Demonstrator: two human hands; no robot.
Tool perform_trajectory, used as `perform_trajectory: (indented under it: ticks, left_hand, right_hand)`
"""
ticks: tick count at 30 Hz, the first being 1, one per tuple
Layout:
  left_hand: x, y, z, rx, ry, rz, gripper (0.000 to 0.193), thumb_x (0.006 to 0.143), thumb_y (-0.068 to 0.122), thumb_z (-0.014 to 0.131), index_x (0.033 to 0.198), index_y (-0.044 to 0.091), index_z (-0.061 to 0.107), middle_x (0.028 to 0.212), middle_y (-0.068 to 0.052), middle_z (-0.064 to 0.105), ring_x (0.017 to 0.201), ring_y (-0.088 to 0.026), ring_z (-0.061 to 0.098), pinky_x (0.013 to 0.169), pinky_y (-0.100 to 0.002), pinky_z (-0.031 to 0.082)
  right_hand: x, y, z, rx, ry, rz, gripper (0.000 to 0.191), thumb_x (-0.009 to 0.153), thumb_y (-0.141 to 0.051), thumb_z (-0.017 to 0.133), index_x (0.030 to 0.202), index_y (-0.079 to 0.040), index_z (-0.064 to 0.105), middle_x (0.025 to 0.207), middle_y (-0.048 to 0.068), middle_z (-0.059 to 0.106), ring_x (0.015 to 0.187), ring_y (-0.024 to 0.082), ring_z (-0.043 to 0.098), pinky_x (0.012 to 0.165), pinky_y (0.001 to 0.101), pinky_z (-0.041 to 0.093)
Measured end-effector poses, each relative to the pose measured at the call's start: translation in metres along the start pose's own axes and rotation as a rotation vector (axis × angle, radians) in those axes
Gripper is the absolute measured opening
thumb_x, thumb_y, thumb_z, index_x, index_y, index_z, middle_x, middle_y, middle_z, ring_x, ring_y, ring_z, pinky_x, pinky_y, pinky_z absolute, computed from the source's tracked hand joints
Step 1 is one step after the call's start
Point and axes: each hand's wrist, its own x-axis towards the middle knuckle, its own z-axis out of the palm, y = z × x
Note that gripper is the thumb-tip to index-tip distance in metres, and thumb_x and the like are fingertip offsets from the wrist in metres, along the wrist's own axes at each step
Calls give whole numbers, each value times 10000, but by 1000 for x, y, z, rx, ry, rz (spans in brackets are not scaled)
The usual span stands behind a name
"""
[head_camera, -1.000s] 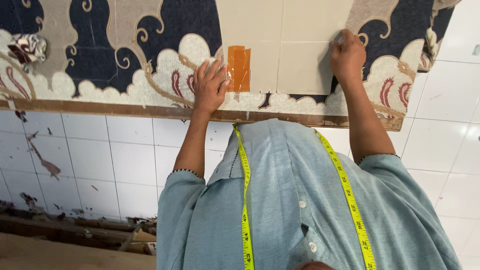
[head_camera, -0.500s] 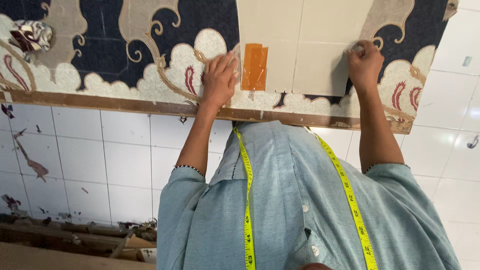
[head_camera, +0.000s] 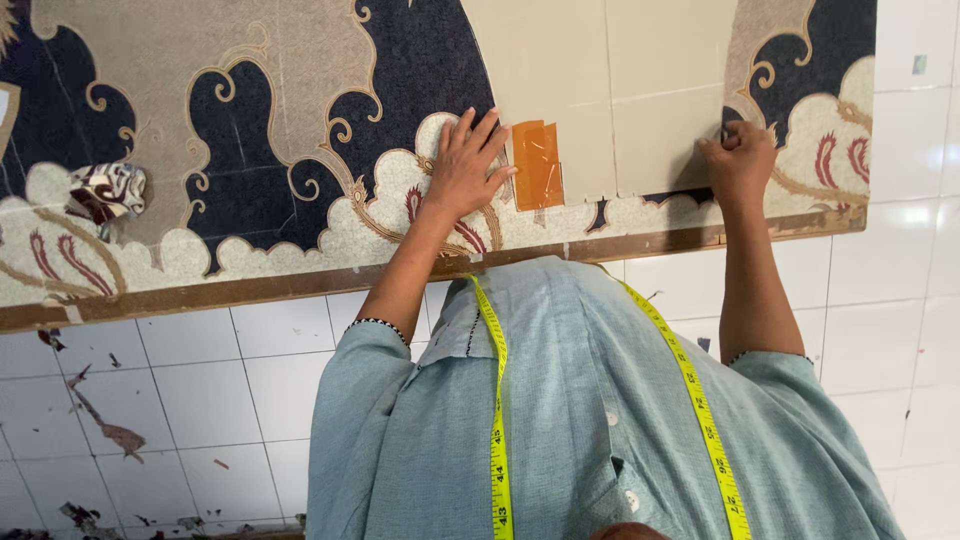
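Lying flat with fingers spread, the left hand (head_camera: 466, 165) presses open on one patterned fabric (head_camera: 250, 150) (navy and beige, with cream scallops and red flourishes) spread over one wooden-edged table (head_camera: 200, 297). Well to that hand's left sits one small crumpled scrap of cloth (head_camera: 108, 190). Just beside its fingertips, to the right, one orange strip of tape (head_camera: 538, 163) lies on one tan paper pattern (head_camera: 600, 90), which covers the fabric between the two hands. The right hand (head_camera: 740, 160) is curled closed at the paper's lower right corner, pinching something small there; what it pinches I cannot tell. Nearer the body than both hands, one yellow measuring tape (head_camera: 498, 420) hangs in two strands down a blue-grey shirt (head_camera: 590, 420), above white floor tiles (head_camera: 180, 400).
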Motion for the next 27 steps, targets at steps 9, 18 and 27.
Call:
perform_trajectory:
  ticks: [9, 18, 27]
  left_hand:
    - [-9, -12, 6, 38, 59, 106, 506, 1017, 431, 708, 1426, 140, 642, 1575, -92, 435, 1450, -410, 350, 1219, -607, 233]
    - [-10, -10, 10, 52, 65, 89, 496, 1036, 462, 681, 1420, 149, 649, 1582, -85, 418, 1470, -385, 317, 1239, -590, 190]
    - [-11, -9, 11, 69, 44, 83, 500, 1021, 472, 692, 1408, 157, 661, 1586, -72, 419, 1469, -377, 315, 1243, -583, 187]
  right_hand:
    - [-10, -12, 1, 107, 21, -2, 281, 861, -57, 892, 1027, 29, 682, 872, 64, 674, 759, 129, 619, 691, 273, 527]
    - [-13, -16, 3, 161, 27, 7, 236, 905, 0, 870, 1008, 9, 658, 909, 37, 662, 795, 104, 614, 715, 255, 546]
    - [-17, -9, 5, 156, 17, 44, 214, 908, 2, 861, 988, -14, 663, 870, 21, 651, 755, 83, 596, 677, 238, 522]
